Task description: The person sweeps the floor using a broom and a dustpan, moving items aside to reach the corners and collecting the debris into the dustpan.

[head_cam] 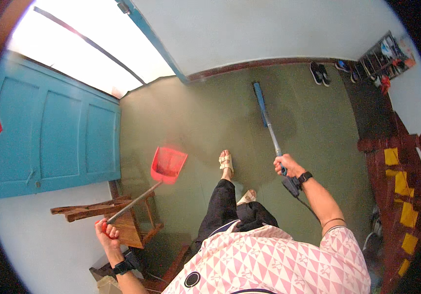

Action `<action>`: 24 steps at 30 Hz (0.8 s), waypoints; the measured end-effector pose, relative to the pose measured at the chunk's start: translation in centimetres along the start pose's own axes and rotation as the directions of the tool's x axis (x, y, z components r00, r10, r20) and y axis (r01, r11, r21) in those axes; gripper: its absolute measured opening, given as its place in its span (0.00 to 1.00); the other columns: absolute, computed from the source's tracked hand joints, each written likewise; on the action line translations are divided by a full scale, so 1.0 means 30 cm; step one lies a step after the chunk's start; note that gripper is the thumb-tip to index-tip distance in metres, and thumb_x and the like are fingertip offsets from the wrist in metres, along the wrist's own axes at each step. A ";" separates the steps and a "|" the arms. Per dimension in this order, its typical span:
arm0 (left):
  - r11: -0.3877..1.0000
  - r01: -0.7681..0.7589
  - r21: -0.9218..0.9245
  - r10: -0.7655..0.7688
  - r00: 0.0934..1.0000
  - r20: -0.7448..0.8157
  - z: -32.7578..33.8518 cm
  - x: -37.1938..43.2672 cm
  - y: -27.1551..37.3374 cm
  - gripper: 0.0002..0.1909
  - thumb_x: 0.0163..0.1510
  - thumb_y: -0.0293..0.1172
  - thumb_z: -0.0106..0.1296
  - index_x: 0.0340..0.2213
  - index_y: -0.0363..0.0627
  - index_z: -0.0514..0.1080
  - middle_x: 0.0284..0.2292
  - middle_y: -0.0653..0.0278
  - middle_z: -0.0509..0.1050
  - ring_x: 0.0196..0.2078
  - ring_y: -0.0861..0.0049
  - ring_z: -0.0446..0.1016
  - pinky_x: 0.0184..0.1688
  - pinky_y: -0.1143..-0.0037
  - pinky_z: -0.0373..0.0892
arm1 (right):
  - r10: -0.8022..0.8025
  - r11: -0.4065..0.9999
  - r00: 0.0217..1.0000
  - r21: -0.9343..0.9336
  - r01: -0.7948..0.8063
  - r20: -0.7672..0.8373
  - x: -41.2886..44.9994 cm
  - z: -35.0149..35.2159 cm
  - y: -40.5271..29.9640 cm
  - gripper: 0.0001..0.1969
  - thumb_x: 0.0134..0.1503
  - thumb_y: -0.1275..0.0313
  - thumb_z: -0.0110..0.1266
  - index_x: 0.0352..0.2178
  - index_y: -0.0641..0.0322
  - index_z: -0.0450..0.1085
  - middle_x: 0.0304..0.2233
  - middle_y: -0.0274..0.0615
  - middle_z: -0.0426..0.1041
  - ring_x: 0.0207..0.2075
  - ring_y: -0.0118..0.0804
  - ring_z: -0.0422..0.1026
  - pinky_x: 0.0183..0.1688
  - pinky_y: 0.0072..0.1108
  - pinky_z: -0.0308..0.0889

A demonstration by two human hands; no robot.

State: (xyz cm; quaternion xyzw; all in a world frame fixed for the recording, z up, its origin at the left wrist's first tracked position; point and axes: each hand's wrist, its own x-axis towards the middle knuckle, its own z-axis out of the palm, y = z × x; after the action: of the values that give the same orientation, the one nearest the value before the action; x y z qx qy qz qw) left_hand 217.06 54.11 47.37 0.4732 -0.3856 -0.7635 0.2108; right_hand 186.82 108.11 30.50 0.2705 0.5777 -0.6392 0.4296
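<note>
My left hand [108,235] grips the red handle end of a long-handled dustpan. Its red plastic pan [168,163] hangs out ahead of me to the left, its grey shaft slanting up from my fist. I cannot tell whether the pan touches the floor or holds anything. My right hand [287,166] is closed around the blue grip of a broom. The broom's grey shaft leads forward to a narrow blue head [259,96] with dark bristles. My sandalled feet stand on the green floor [203,121] between the two tools.
A blue panelled door [58,128] stands at left beside a bright doorway. A wooden chair [129,224] is near my left arm. Black shoes [320,74] and a shoe rack [383,60] lie at far right. Along the right is dark red wooden furniture [377,176] with yellow pieces.
</note>
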 end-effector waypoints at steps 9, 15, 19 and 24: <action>0.997 0.049 0.059 -0.037 0.982 -0.183 -0.075 0.246 0.069 0.10 0.47 0.42 0.41 0.19 0.52 0.62 0.08 0.77 0.45 0.08 0.87 0.42 0.10 0.83 0.41 | 0.132 0.912 0.716 0.199 -0.359 0.686 0.298 0.446 -0.305 0.09 0.49 0.72 0.40 0.15 0.57 0.54 0.09 0.24 0.50 0.09 0.18 0.51 0.09 0.11 0.49; 0.966 0.130 0.222 -0.078 0.970 -0.231 0.089 0.322 0.085 0.08 0.48 0.40 0.40 0.24 0.51 0.63 0.07 0.75 0.46 0.07 0.87 0.43 0.08 0.83 0.41 | 0.096 0.651 0.651 0.448 -0.613 0.753 0.800 0.801 -0.487 0.07 0.48 0.75 0.41 0.26 0.69 0.54 0.13 0.27 0.54 0.12 0.17 0.54 0.12 0.10 0.51; 0.940 0.239 0.243 -0.217 0.970 -0.114 0.183 0.376 0.202 0.06 0.44 0.37 0.42 0.25 0.51 0.65 0.07 0.75 0.48 0.06 0.87 0.45 0.07 0.83 0.44 | 0.123 0.423 0.669 0.571 -0.704 0.733 0.819 0.820 -0.582 0.05 0.50 0.75 0.39 0.24 0.67 0.53 0.11 0.25 0.53 0.11 0.16 0.54 0.12 0.08 0.49; 0.935 0.194 0.297 -0.193 0.981 -0.033 0.489 0.457 0.159 0.06 0.47 0.34 0.41 0.27 0.46 0.64 0.08 0.73 0.51 0.07 0.87 0.44 0.08 0.84 0.42 | -0.191 0.249 0.806 0.821 -0.513 0.561 0.601 0.282 -0.563 0.18 0.49 0.77 0.41 0.36 0.82 0.47 0.16 0.32 0.55 0.14 0.20 0.56 0.14 0.10 0.53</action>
State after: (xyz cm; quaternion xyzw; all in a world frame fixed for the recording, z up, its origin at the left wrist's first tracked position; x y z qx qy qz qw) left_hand 197.51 47.49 47.20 0.5362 -0.4479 -0.7128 0.0615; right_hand 164.79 95.02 25.44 0.3346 -0.1162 -0.8494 0.3912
